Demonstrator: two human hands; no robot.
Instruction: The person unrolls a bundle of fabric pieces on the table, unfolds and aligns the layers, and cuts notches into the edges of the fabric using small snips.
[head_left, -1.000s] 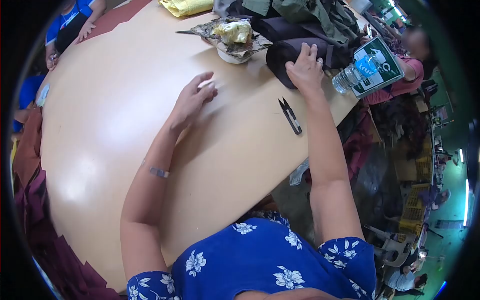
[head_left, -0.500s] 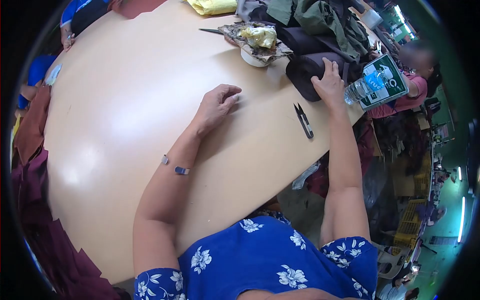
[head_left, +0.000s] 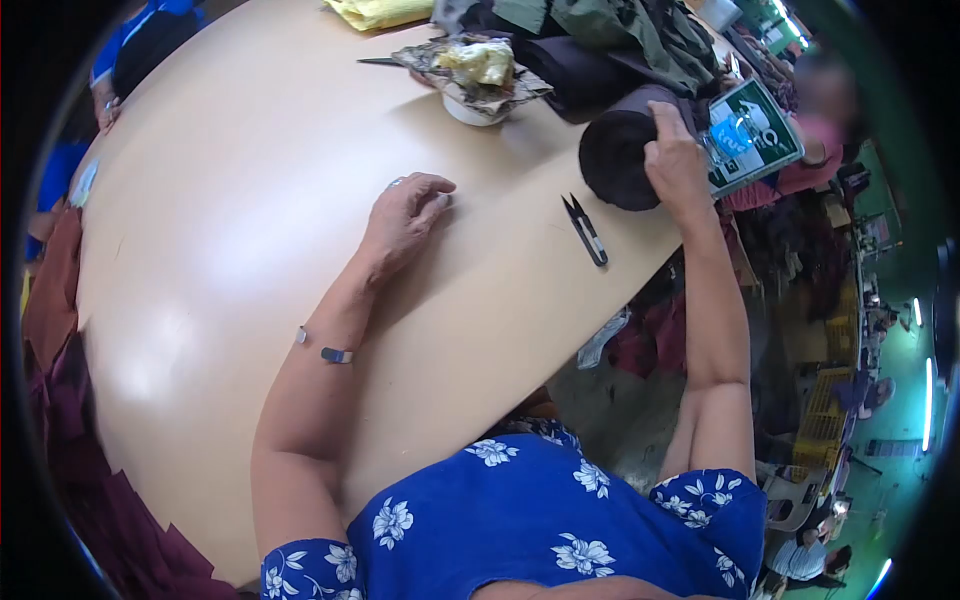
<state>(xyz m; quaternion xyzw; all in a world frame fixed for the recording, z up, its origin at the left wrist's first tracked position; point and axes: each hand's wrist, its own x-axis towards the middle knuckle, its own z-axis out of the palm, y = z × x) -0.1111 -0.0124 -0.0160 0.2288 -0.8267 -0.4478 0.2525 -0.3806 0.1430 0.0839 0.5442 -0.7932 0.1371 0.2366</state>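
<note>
My right hand (head_left: 678,168) grips the near end of a dark fabric roll (head_left: 615,160), with fingers over its top and side. The roll lies on the table, its round end turned toward me. My left hand (head_left: 408,217) rests on the tabletop, fingers loosely bent, thumb a little apart, and nothing in it. Between my hands, nearer the roll, lie black thread snips (head_left: 584,232) with their points away from me. A clear water bottle (head_left: 728,140) is just beyond my right hand, partly hidden by it.
A white bowl (head_left: 474,110) holds crumpled paper and a yellowish wad. Piled dark and green cloth (head_left: 640,40) and yellow cloth (head_left: 380,12) lie at the back. A green box (head_left: 755,135) is at the right, near a person in pink. Maroon cloth (head_left: 130,540) hangs along the left edge.
My right hand has shifted lower on the roll, whose round end now faces me more fully. The left hand stays resting on the table. The whole view has shifted slightly.
</note>
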